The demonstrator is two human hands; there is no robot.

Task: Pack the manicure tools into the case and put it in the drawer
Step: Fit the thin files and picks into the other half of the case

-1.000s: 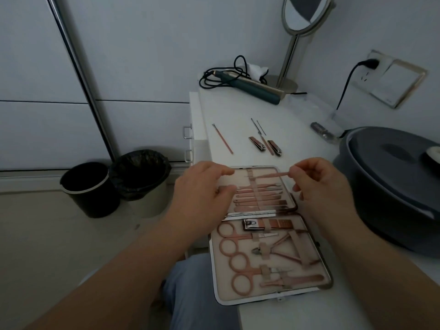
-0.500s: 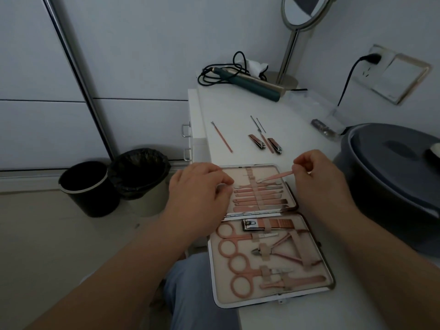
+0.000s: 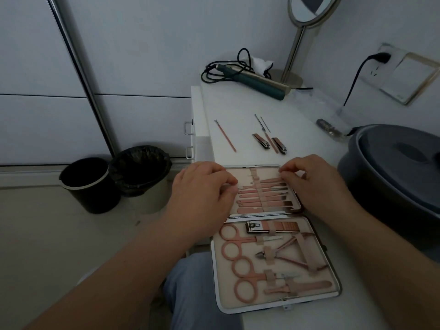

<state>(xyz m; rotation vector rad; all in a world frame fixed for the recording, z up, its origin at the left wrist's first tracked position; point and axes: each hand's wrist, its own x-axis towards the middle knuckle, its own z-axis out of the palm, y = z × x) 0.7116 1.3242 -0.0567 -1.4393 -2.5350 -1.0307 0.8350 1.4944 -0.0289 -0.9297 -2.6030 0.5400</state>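
The manicure case [image 3: 334,258] lies open on the white table, several rose-gold tools strapped in both halves. My right hand [image 3: 316,184] pinches the right end of a slim rose-gold tool [image 3: 271,181] that lies under the centre strap of the far half. My left hand [image 3: 202,189] grips that half's left edge with curled fingers. Loose on the table beyond the case are a long thin pusher [image 3: 225,135], two nail clippers [image 3: 261,141] [image 3: 279,146] and a thin pick [image 3: 266,132]. Drawer handles [image 3: 188,127] show on the table's left side.
A grey lidded tub [image 3: 392,177] stands close on the right. At the back are a hair straightener with its cord [image 3: 257,82], a standing mirror [image 3: 295,44] and a clear box [image 3: 331,125]. Two bins [image 3: 114,177] sit on the floor at left.
My right hand has lowered the slim tool from above the case into the far half, under the strap. My left hand has stayed at the left edge.
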